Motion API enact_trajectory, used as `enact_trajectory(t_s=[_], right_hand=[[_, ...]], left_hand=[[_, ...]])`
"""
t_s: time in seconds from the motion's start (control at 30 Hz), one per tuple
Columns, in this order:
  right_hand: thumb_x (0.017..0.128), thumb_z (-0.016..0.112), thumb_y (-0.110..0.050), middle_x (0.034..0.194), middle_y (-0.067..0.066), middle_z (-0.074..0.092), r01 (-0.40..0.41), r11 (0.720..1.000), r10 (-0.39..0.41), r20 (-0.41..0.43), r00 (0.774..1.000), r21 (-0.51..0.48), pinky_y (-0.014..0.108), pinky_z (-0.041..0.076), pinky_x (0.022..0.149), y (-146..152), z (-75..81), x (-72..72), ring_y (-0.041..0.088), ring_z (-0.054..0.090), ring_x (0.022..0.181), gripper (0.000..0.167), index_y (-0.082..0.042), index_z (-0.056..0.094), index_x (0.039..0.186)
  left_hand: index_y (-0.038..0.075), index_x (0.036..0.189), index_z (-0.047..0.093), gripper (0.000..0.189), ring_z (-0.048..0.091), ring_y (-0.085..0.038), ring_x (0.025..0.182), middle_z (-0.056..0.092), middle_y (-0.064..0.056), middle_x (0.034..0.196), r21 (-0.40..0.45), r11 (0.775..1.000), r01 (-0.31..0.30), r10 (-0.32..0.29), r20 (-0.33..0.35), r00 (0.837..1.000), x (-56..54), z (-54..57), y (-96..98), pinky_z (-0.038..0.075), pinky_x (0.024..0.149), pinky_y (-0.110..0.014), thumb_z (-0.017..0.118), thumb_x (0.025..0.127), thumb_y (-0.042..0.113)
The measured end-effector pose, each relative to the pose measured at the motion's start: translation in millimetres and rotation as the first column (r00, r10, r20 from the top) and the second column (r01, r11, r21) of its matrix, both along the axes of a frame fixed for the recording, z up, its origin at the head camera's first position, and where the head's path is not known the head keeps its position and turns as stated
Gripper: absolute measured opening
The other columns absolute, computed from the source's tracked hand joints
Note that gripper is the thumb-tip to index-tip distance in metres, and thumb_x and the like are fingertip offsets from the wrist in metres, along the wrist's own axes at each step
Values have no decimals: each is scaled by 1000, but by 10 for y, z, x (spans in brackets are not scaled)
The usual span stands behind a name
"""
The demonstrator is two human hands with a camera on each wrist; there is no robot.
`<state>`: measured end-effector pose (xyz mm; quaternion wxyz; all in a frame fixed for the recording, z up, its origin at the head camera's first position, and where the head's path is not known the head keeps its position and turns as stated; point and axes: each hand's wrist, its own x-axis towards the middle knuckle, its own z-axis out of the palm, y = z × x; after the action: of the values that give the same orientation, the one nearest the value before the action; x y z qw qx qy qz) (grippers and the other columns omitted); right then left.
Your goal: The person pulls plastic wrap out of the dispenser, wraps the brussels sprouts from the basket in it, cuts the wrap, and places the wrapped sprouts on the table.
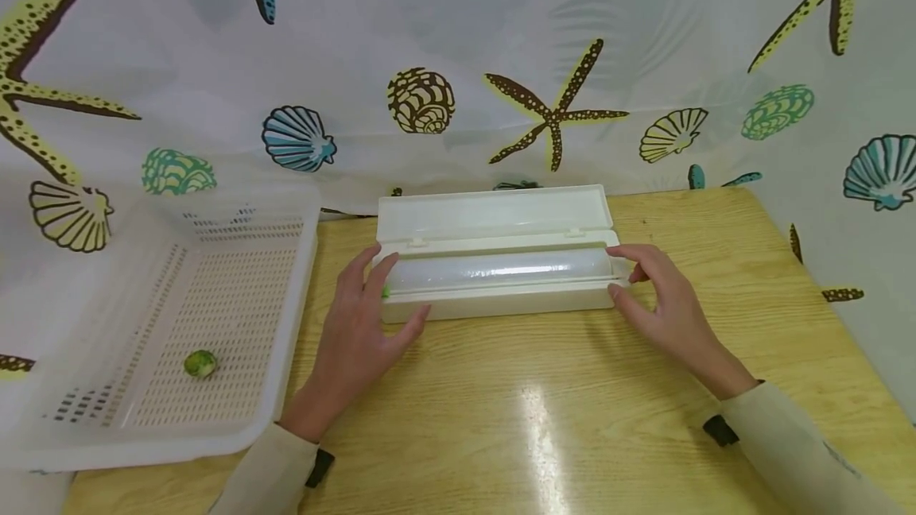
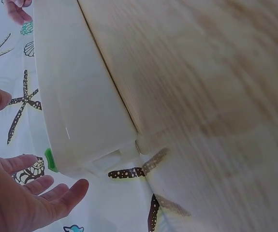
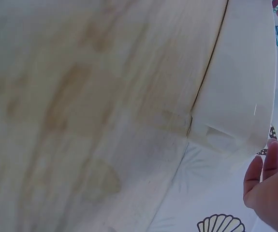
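A long white cling film dispenser (image 1: 501, 307) lies across the wooden table, its lid (image 1: 494, 214) raised at the back. Inside it a shiny roll of cling film (image 1: 494, 270) is visible. At the dispenser's left end, my left hand (image 1: 355, 332) is spread, thumb low in front and fingers by the corner. A small green piece (image 2: 51, 160) shows there in the left wrist view. Around the right end, my right hand (image 1: 665, 308) has its thumb at the front corner and its index finger over the roll's end. Neither hand has fingers curled round anything.
To the left stands a white perforated basket (image 1: 286, 356) holding one small round green vegetable (image 1: 200, 364), like a Brussels sprout. Behind the table (image 1: 465, 435) hangs a white cloth (image 1: 472, 30) printed with starfish and shells, which also continues along the right side.
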<state>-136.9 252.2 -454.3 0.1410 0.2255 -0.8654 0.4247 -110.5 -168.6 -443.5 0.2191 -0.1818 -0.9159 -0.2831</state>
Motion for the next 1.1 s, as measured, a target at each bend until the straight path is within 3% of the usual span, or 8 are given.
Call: enact_trajectory(t_s=[0.1,0.37,0.6,0.8,1.1], right_hand=[[100,72,-5,126,8,64,14,1000,-13,16,1000,-9,42,43,81,-17,-8,-22,30,53,97,46,-9,65,146],[101,71,-1,137,8,65,11,999,-10,31,999,-38,39,45,84,-62,-24,-96,19,53,97,42,-7,67,142],[103,70,-1,143,7,63,21,999,-17,78,997,-41,28,45,88,-82,-27,-133,19,52,98,37,-9,70,139],[105,69,-5,146,11,58,50,997,-41,137,990,-62,36,42,80,-100,-3,-154,21,49,97,30,-6,72,135],[106,71,-10,140,12,59,97,992,-82,164,983,-84,35,41,87,-150,-2,-205,21,52,108,11,-4,77,114]], left_hand=[[-5,150,54,75,49,-48,139,44,-30,159,4,1000,-6,6,8,1000,1,-16,-12,59,89,-63,85,93,33],[-4,150,55,73,50,-49,138,43,-29,160,13,1000,-11,11,9,1000,1,-55,-18,61,84,-62,84,94,32],[-4,150,55,72,48,-49,140,44,-29,159,27,1000,-9,9,11,1000,4,-53,-3,60,86,-63,84,94,31],[-4,150,55,71,48,-48,141,44,-29,158,54,999,-9,7,28,1000,7,-52,11,59,89,-63,83,95,30],[-3,151,55,69,46,-47,143,44,-28,158,66,998,-18,15,51,999,-13,-65,1,60,86,-63,82,95,27]])
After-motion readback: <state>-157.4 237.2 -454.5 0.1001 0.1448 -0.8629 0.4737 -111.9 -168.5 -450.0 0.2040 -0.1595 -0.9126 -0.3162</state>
